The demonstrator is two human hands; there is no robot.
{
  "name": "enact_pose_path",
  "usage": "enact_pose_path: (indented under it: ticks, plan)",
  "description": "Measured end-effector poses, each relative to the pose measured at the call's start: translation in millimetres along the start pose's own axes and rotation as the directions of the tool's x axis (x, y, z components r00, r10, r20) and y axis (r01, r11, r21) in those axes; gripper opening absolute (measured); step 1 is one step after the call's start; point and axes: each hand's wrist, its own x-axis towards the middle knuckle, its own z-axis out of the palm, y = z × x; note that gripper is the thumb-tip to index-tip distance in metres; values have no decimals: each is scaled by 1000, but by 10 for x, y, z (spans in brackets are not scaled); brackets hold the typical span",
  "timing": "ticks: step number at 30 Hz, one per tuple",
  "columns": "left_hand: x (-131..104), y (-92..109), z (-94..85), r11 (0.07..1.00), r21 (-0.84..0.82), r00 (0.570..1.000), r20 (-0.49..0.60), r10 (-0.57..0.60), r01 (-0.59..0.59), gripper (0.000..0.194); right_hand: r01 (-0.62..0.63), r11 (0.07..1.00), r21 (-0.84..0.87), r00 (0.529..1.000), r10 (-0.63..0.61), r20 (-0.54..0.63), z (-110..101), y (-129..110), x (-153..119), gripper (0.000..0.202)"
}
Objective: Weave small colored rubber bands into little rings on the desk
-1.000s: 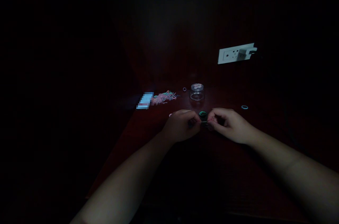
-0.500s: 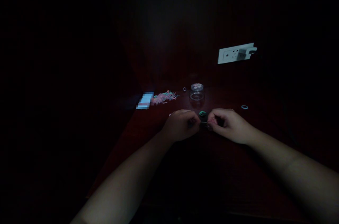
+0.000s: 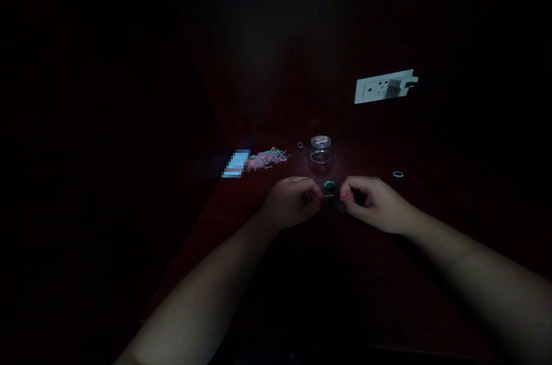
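Over the dark red table, my left hand (image 3: 294,202) is closed in a pinch. From its fingertips a small pale-green rubber band (image 3: 328,196) sticks out to the right. My right hand (image 3: 374,204) faces it across a narrow gap, thumb and forefinger pressed together. Whatever those fingers hold is too small and dark to name. Just beyond the gap lies a little bunch of green and dark rubber bands (image 3: 330,185). Behind that stands a clear lidded jar (image 3: 321,152). A heap of pink, purple and green rubber bands (image 3: 269,158) lies to its left.
A lit phone (image 3: 236,164), its screen blurred out, lies at the table's left edge. One light-blue band (image 3: 398,174) is right of my right hand, and a small pale ring (image 3: 301,145) sits near the jar. A wall socket (image 3: 383,87) holds a plug.
The thin band stretched between both hands is now only at my left fingertips. My left hand has shifted slightly left, opening a gap; my right hand has barely moved.
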Motion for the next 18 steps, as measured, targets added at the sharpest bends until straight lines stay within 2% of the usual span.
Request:
enact_pose_path:
  ticks: [2,4,6,8,11,14,18]
  plan:
    - [8,-95,-70,999,33,1000,4,4,-5,7,-5,1000,14,1000,5,-15,-2,11,0,11]
    - [13,-227,-169,996,83,999,52,-16,11,8,5,1000,13,1000,-5,-12,-4,23,3,12]
    - [4,-377,-277,986,136,987,110,-117,101,8,19,1000,0,1000,-19,-6,-7,35,7,11]
    - [-26,-517,-368,956,151,939,205,-278,250,9,26,1000,-12,1000,-26,-5,-11,45,7,11]
    - [-95,-676,-450,882,77,815,350,-461,466,11,25,999,-24,1000,-25,-3,-16,52,2,12]
    - [-160,-769,-480,830,38,731,454,-510,556,13,23,999,-33,1000,-23,-2,-18,47,-3,12]
    - [-202,-825,-509,795,32,669,520,-531,606,15,23,999,-31,1000,-23,2,-14,43,-2,12]
